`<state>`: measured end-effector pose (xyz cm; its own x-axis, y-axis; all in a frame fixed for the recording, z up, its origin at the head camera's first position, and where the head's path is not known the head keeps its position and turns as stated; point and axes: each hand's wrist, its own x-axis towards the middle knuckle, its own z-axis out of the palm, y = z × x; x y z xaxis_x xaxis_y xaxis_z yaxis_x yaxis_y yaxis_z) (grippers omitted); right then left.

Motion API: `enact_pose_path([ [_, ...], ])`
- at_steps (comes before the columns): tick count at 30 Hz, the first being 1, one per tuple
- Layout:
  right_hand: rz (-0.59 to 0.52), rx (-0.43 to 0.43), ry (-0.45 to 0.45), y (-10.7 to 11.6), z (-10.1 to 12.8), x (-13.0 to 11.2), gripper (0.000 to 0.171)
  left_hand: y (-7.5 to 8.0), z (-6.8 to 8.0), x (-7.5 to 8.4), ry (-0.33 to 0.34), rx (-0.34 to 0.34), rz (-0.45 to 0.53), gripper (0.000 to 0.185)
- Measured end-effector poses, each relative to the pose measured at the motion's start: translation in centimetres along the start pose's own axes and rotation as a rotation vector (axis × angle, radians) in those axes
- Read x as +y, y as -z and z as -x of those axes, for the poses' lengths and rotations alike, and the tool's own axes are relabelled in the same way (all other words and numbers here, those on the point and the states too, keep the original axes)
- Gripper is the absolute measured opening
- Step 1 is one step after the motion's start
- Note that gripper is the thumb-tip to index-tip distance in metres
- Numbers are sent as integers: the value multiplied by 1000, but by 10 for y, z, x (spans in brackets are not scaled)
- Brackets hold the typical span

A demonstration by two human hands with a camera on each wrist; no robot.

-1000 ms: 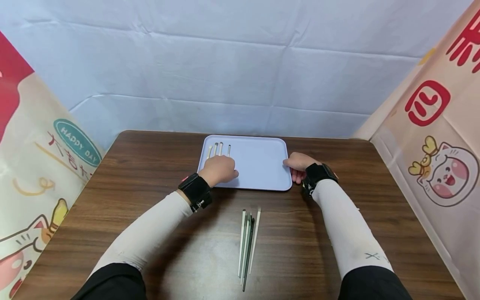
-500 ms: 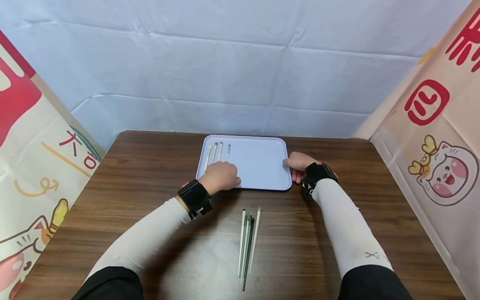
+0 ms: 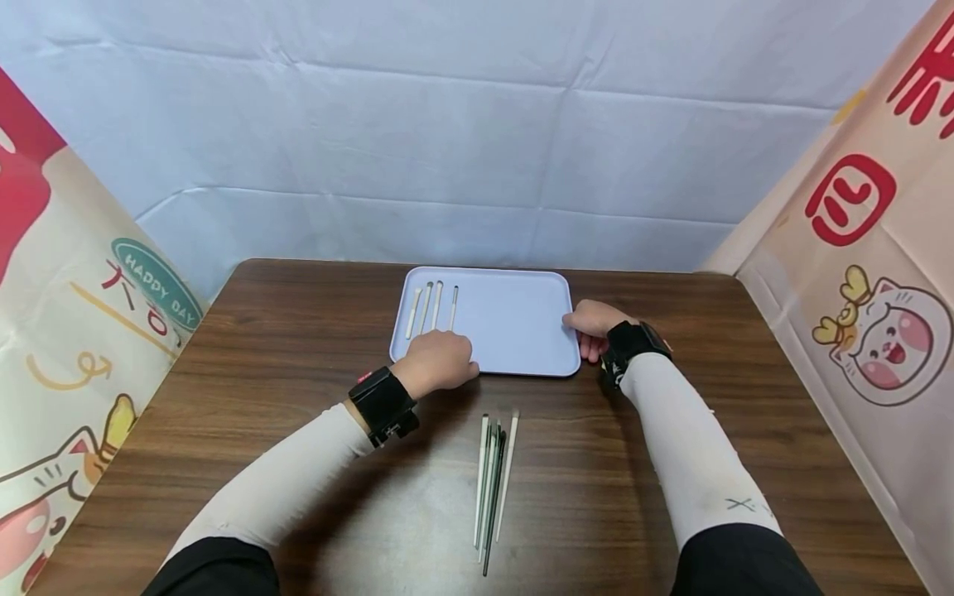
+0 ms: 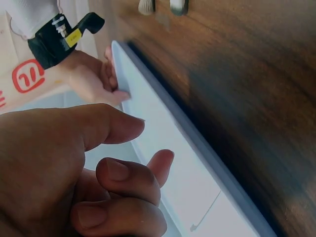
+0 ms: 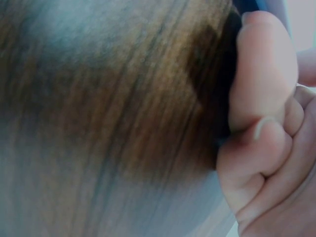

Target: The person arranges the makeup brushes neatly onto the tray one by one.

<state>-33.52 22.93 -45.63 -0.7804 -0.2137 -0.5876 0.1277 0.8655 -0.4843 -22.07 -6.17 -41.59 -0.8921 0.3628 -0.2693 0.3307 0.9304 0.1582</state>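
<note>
A pale blue tray (image 3: 514, 327) lies at the far middle of the brown table (image 3: 298, 331). Several thin sticks (image 3: 437, 303) lie side by side in its left part. My left hand (image 3: 441, 362) hovers over the tray's near edge (image 4: 168, 163); its fingers (image 4: 129, 178) are loosely curled and hold nothing. My right hand (image 3: 591, 324) grips the tray's right edge, thumb on top and fingers (image 5: 259, 98) curled against the rim. A bundle of several white and dark chopsticks (image 3: 492, 484) lies on the table just nearer to me than the tray.
White cloth (image 3: 477, 149) hangs behind the table. Printed cartoon banners stand at the left (image 3: 82, 331) and the right (image 3: 864, 314). The table's near edge is at the bottom of the head view. Chopstick tips (image 4: 163, 6) show at the top of the left wrist view.
My left hand has drawn back toward me from over the sticks on the tray to the tray's near edge, so more of the sticks shows. The right hand has stayed put.
</note>
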Motion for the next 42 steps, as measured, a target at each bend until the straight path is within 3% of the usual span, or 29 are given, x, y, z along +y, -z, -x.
enact_pose_path([
  [33, 12, 16, 1, -3, 1, 0, 50, -21, 32, 13, -83, -26, -19, 48],
  [42, -1, 15, -1, -2, 1, 0, 51, -23, 43, 19, -83, -63, -44, 49],
])
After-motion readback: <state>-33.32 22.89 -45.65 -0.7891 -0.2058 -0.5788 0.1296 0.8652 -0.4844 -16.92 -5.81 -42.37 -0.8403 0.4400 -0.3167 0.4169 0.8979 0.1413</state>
